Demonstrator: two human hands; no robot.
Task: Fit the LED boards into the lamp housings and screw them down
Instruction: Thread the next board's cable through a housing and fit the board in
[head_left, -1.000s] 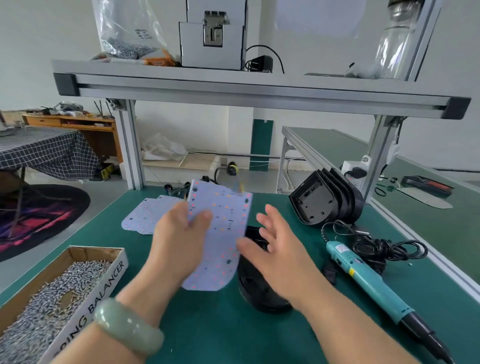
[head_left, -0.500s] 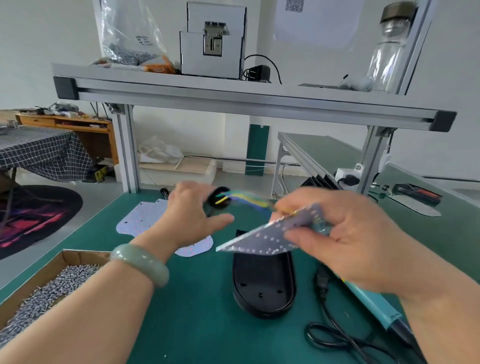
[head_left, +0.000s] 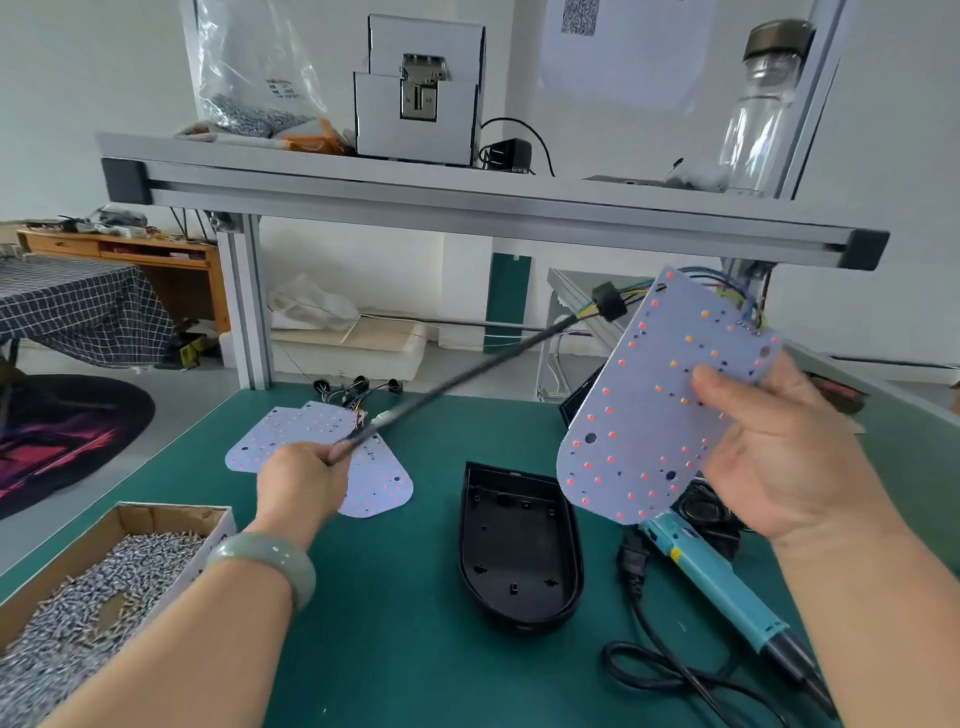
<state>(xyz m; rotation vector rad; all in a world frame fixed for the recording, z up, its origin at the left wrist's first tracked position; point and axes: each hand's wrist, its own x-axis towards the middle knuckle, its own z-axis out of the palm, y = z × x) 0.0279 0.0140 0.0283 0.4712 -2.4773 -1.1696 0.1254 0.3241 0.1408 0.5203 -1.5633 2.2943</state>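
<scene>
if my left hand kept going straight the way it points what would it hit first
Most likely the spare LED boards lying on the mat just beyond the left hand, which grips the black cable. Its height above them is unclear, so it might pass over them.

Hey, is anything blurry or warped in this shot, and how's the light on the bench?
Head view: the black cable held by the left hand is motion-smeared; the LED board in the right hand is sharp; the shelf rail looks skewed by the wide lens; light is soft and even.
</scene>
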